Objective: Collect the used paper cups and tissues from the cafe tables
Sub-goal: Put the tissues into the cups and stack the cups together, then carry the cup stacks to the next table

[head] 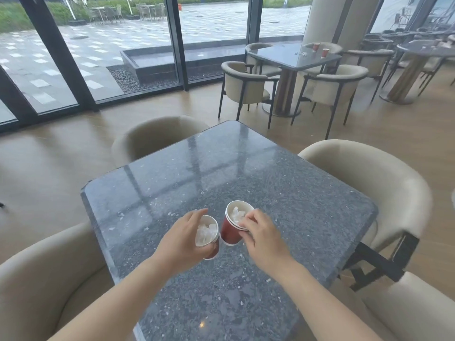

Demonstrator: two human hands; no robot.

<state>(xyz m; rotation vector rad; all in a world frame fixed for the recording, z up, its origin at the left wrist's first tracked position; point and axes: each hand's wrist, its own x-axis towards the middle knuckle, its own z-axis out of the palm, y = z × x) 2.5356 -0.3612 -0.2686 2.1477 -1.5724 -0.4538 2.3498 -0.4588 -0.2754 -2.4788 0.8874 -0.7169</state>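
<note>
Above the dark speckled stone table (283,193), my left hand (182,239) grips a red paper cup (208,236) stuffed with crumpled white tissue. My right hand (262,235) pinches the rim of a stack of nested red paper cups (232,225), which tilts toward the left cup and also holds white tissue. The two cups almost touch. On a farther table (283,56) at the back right stand two more red paper cups (316,47) (325,52) next to small white tissue scraps (301,53).
Beige armchairs surround my table: one at the far left (152,136), one at the right (374,183), one at the near left (41,279), one at the near right (416,308). More chairs ring the far table. Glass walls run along the back.
</note>
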